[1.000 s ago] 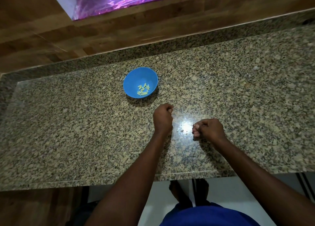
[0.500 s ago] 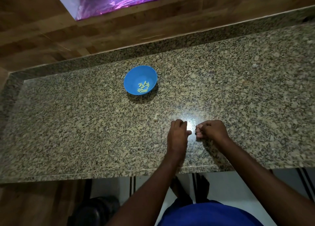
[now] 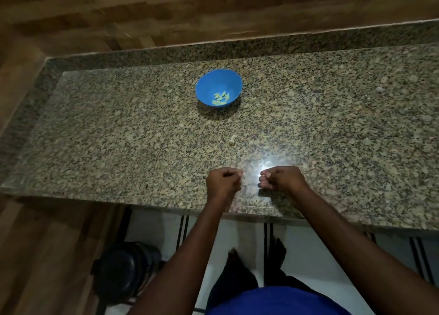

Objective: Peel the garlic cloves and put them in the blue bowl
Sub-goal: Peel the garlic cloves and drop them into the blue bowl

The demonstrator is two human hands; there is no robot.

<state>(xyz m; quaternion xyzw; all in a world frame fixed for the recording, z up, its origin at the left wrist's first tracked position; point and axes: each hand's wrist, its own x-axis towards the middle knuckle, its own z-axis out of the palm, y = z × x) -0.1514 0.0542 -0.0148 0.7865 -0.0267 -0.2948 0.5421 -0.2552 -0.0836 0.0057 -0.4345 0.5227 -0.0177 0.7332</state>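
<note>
Curled hands [image 3: 253,180] near counter [image 3: 118,148] edge; blue bowl [image 3: 218,87] holds cloves [image 3: 221,98].

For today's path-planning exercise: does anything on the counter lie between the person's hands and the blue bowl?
Only one small pale scrap lies on the speckled granite counter, between the left hand, the right hand and the round blue plastic bowl. It is flat and low; nothing else visible intervenes.

Between the near edge and the blue bowl [image 3: 218,86] open granite countertop [image 3: 118,143] is seen, interrupted only by a small pale scrap [image 3: 232,140] (just right of the direct line). Wide bare stretches are left either side.
</note>
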